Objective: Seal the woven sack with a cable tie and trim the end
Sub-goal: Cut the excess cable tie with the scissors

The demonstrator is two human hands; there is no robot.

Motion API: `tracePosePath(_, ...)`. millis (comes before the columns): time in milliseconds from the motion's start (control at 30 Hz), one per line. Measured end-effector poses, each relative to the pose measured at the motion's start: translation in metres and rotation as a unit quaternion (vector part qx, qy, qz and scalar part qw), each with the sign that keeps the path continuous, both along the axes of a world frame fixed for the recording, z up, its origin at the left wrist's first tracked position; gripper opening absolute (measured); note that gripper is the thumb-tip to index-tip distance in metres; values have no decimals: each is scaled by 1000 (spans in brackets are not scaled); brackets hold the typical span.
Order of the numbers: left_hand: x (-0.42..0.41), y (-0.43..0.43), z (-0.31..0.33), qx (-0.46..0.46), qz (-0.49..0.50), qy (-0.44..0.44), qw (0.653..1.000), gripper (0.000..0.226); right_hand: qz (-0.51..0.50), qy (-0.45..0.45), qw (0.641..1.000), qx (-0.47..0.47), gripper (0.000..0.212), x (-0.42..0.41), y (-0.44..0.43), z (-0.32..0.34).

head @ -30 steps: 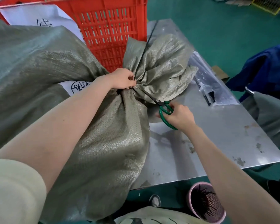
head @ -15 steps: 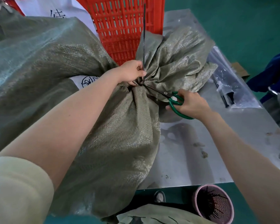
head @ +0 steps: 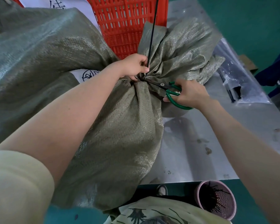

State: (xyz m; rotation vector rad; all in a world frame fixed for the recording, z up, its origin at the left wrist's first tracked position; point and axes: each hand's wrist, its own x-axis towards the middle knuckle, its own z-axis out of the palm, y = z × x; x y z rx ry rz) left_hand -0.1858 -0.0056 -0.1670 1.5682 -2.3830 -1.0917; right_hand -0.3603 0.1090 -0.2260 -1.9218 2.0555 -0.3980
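A grey-green woven sack [head: 120,135] lies on the metal table, its neck gathered and cinched by a black cable tie [head: 152,29] whose long tail stands straight up. My left hand [head: 134,66] grips the neck right at the tie's base. My right hand [head: 189,92] holds green-handled scissors [head: 171,92], their blades pointing left and reaching the tie's base at the cinch. The sack's loose mouth fans out behind the tie. Whether the blades are closed on the tail I cannot tell.
A red plastic crate [head: 128,23] stands behind the sack. The steel table [head: 200,143] carries a clear plastic bag with dark items [head: 236,81] at the right. A pink bucket [head: 217,201] holding black offcuts sits on the green floor below the table's front edge.
The view has shifted, and the scissors' blades have closed in on the tie's base. The tie's tail has swung from leaning right to upright. My left hand stays on the neck.
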Motion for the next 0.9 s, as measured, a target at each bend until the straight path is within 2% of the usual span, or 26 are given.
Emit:
tracePosePath(167, 0, 2, 1, -13, -11, -7, 1000, 3, 24, 109, 993, -26, 48, 3, -2, 14)
tracePosePath(267, -3, 4, 0, -23, -4, -11, 1000, 8, 27, 154, 987, -34, 38, 7, -2, 15)
tracePosePath(400, -4, 6, 2, -33, -1, -22, 999, 24, 39, 162, 985, -38, 34, 12, -1, 10)
tracePosePath(533, -4, 8, 2, -40, 3, -17, 999, 4, 47, 175, 983, -37, 40, 13, -1, 9)
tracePosePath(667, -3, 7, 2, -34, 15, 10, 999, 4, 54, 181, 981, -37, 40, 9, 2, 9)
tracePosePath(767, -4, 5, 2, -38, -9, 0, 999, 7, 22, 180, 983, -27, 40, 1, 8, 7)
tracePosePath(900, -18, 13, 8, -109, -84, -24, 990, 13, -40, 159, 986, -17, 34, -18, 27, -2)
